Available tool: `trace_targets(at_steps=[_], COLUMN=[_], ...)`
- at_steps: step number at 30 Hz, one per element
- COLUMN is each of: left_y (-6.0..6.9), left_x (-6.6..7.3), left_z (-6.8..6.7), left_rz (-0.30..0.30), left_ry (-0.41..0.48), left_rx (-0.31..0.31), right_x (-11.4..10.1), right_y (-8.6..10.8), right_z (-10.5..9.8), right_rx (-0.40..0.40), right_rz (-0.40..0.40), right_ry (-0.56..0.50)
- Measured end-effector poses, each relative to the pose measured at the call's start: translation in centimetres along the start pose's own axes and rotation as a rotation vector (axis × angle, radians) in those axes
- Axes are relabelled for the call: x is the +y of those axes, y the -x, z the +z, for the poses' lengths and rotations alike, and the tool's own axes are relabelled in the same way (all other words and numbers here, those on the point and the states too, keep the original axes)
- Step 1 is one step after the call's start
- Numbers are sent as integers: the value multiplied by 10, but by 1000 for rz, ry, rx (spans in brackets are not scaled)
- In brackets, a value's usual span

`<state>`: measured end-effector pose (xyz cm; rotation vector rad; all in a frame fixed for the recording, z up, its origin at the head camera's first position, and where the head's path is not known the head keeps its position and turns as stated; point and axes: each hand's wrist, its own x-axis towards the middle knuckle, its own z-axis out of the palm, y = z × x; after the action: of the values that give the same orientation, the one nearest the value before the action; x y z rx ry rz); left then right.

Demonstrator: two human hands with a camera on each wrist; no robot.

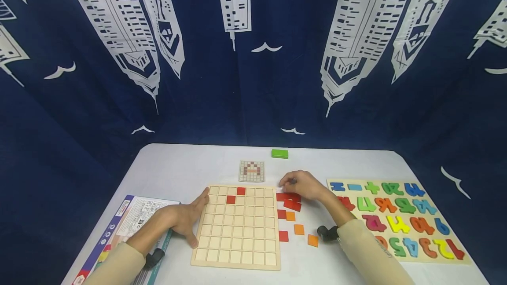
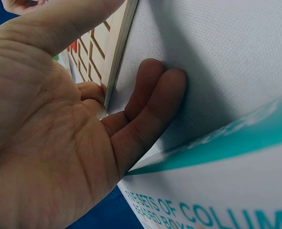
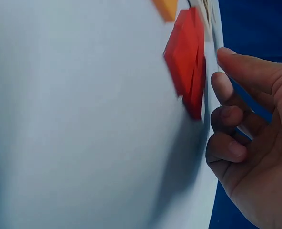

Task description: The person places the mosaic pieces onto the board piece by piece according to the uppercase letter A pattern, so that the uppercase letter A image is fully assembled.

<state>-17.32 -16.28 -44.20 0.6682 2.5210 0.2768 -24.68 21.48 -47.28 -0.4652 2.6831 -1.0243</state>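
Red square tiles on the board (image 1: 241,191): just two, sitting in diagonally neighbouring cells of the two far rows.
Pale wooden grid board (image 1: 235,237): flat on the white tabletop (image 1: 190,162), every other cell bare, so I'd call this pretty early days.
Small square printed card (image 1: 251,171): lies just beyond the board and shows way more coloured squares than the board has. If that's the pattern, most of it is left to do, imo.
Loose red square tiles (image 1: 292,205): right of the board, several overlapping in a heap, two more nearer the person.
Loose orange square tiles (image 1: 299,229): three that I can spot, none on the board yet.
Left grip (image 1: 186,219): fingers and thumb spread along the board's left edge, probably steadying it.
Right grip (image 1: 303,184): by the far side of the red heap, fingers loosely curled, thumb and fingertip apart, no tile visible in it.
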Motion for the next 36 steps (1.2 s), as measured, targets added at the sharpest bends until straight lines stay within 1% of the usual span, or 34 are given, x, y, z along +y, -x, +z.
trace_targets(at_steps=[6, 8, 13, 19, 31, 36], left_y=[1, 2, 2, 1, 1, 1], left_x=[0, 0, 0, 0, -2, -1], left_z=[0, 0, -1, 0, 0, 1], left_rz=[-3, -7, -6, 1, -1, 0], left_ry=[4, 0, 0, 7, 10, 12], left_rx=[-6, -6, -3, -2, -4, -5], right_x=[6, 7, 8, 9, 7, 6], right_y=[8, 9, 11, 13, 14, 15], right_z=[-2, 0, 3, 5, 6, 7], right_rx=[-10, -14, 3, 12, 24, 20], right_rz=[55, 59, 53, 63, 28, 26], right_ry=[27, 36, 56, 55, 58, 55])
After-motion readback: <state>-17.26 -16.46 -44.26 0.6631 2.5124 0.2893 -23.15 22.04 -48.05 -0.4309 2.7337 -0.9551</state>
